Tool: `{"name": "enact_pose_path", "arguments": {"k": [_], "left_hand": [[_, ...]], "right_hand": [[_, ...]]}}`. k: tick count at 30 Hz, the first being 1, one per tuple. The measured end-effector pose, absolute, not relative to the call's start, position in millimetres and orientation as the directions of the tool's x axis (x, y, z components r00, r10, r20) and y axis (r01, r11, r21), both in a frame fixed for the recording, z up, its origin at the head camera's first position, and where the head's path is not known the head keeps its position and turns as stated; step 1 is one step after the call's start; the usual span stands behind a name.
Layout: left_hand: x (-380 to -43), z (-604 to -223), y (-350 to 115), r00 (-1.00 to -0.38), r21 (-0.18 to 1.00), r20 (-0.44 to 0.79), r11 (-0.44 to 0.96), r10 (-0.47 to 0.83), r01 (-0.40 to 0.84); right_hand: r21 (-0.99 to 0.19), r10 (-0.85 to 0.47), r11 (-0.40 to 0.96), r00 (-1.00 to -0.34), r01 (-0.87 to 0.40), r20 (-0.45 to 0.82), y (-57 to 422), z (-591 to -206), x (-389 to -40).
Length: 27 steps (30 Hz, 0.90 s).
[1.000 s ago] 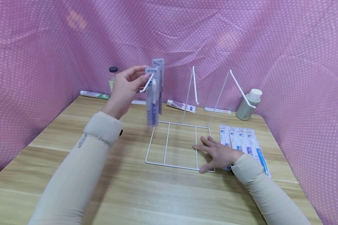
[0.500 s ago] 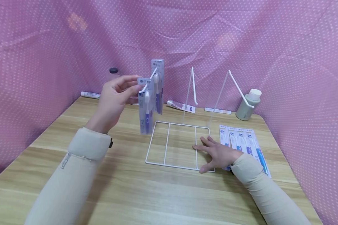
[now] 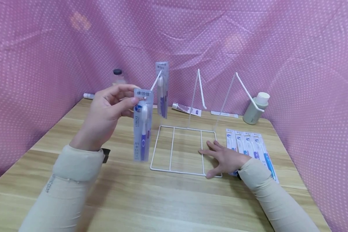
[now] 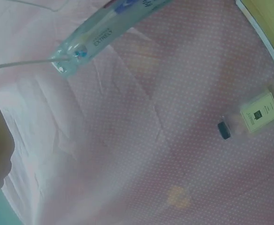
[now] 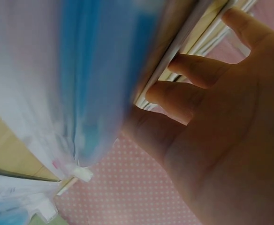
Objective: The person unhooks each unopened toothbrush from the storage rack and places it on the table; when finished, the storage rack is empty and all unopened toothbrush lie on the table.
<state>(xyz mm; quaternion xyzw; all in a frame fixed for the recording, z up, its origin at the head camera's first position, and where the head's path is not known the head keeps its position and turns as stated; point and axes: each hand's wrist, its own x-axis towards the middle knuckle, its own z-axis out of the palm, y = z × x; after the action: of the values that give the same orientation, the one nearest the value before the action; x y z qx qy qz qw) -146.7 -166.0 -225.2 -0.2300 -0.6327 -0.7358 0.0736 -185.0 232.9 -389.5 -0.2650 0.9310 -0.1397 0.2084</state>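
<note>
A packaged toothbrush [image 3: 143, 138] is pinched near its top between the thumb and fingers of the left hand [image 3: 102, 111], and is held upright at the front end of the left hook [image 3: 156, 80]; whether the hook's tip passes through its hole cannot be told. The right hand [image 3: 224, 158] is spread with nothing gripped, its fingers laid across the right side of the base of the white wire rack [image 3: 172, 148].

Further back on the left hook, more packaging [image 3: 166, 90] is hung. To the right, a row of toothbrush packs [image 3: 248, 143] is laid on the bench [image 3: 174, 203], partly covered by the right hand and wrist. Behind, a toothpaste tube [image 3: 186, 109] and a grey-green bottle [image 3: 251, 114] are seen; a black-capped bottle [image 4: 259, 115] is partly hidden by the left hand in the head view.

The left forearm is angled up from the lower left, its hand raised; the right hand is held low, palm down.
</note>
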Motion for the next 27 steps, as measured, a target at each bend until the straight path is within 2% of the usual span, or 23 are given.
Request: {"name": "enact_pose_path", "arguments": {"k": [7,10,14,21,27], "left_hand": [[-142,-224,-171,-0.863,0.845,0.484,-0.336,0.148,0.416],[-144,-225,-178,-0.855,0.827,0.503,-0.359,0.127,0.433],[-148,-230,-190,-0.879,0.852,0.464,-0.33,0.113,0.407],[-168,-248,-211,-0.936,0.92,0.324,-0.277,0.136,0.278],[-185,-267,-222,-0.963,0.956,0.243,-0.198,0.115,0.217]], "right_hand": [[-0.367,-0.557,0.818,-0.767,-0.442,-0.319,234,-390,-186],[-0.367,-0.557,0.818,-0.768,-0.442,-0.317,234,-391,-187],[-0.369,-0.555,0.82,-0.768,-0.438,-0.32,235,-391,-187],[-0.373,-0.55,0.822,-0.77,-0.431,-0.324,235,-391,-185],[-0.374,-0.551,0.82,-0.772,-0.432,-0.317,235,-389,-186]]}}
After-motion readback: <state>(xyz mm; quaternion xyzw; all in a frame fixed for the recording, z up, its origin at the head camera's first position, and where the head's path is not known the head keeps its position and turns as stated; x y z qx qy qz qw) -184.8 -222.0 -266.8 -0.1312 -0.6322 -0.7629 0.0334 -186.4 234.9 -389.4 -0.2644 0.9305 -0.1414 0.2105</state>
